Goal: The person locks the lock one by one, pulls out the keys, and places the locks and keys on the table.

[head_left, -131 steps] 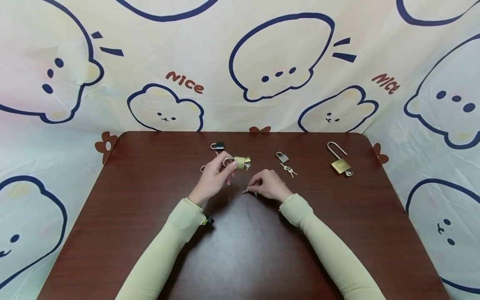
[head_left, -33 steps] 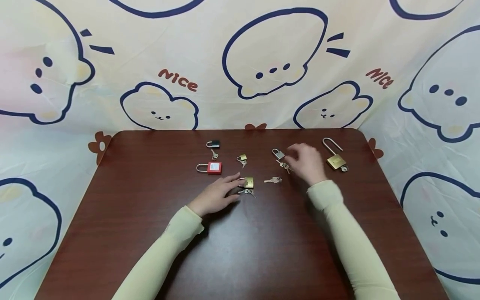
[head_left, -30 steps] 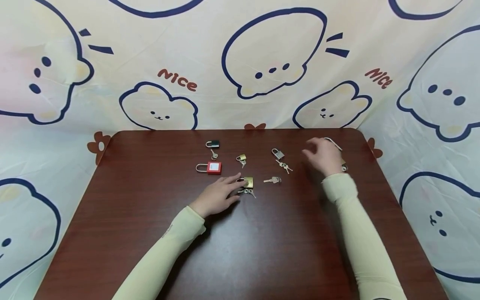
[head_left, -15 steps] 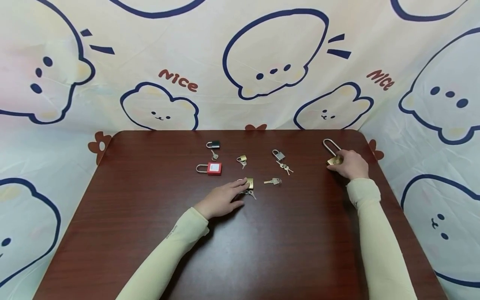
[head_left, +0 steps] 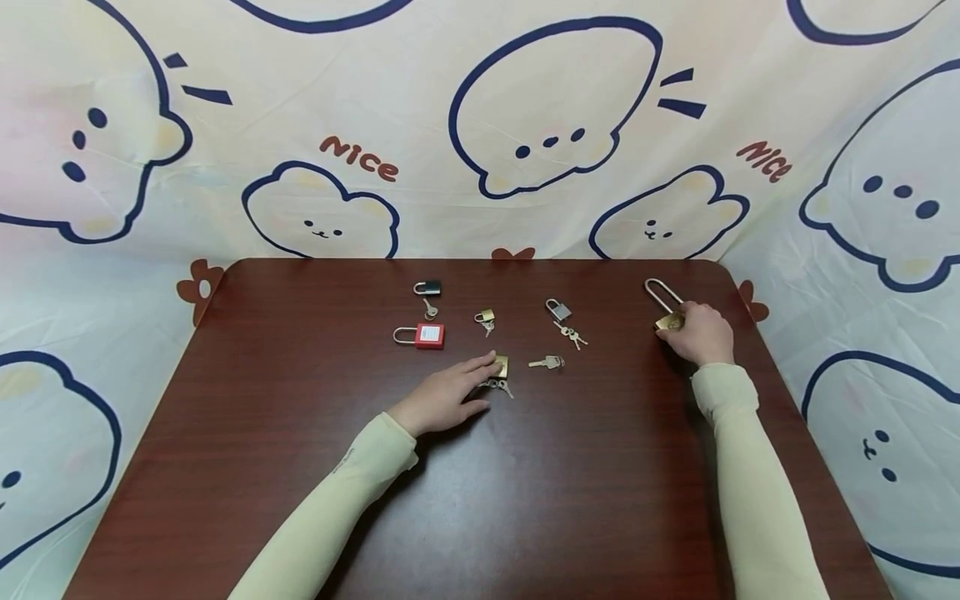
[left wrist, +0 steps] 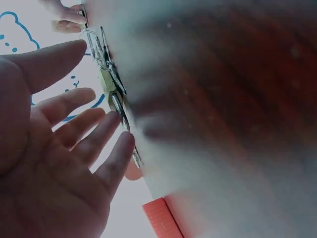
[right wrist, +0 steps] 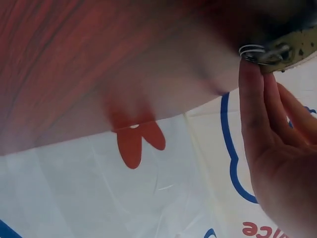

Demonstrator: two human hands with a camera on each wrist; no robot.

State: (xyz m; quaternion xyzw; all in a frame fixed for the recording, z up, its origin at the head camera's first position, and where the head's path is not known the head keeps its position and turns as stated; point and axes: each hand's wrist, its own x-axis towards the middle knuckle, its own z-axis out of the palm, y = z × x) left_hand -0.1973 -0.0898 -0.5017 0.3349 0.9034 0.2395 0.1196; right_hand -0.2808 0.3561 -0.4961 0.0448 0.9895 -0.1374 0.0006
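My left hand reaches to the table's middle, its straight fingers resting on a brass padlock. That padlock's shackle is hidden under the fingers, and small keys lie at its near side. In the left wrist view the fingers are spread, fingertips right at the padlock. On the right, my right hand grips the body of a larger brass padlock, thumb on the near side. Its long shackle stands out toward the far edge. The right wrist view shows a metal ring at the fingertips.
A red padlock, a black padlock with a key, and a small brass padlock with keys lie at centre left. Between the hands are a loose key and a grey padlock with keys.
The brass padlock, earlier held up in my left hand, lies on the table under its fingers. My right hand set down a key, moved right and took hold of the large padlock.
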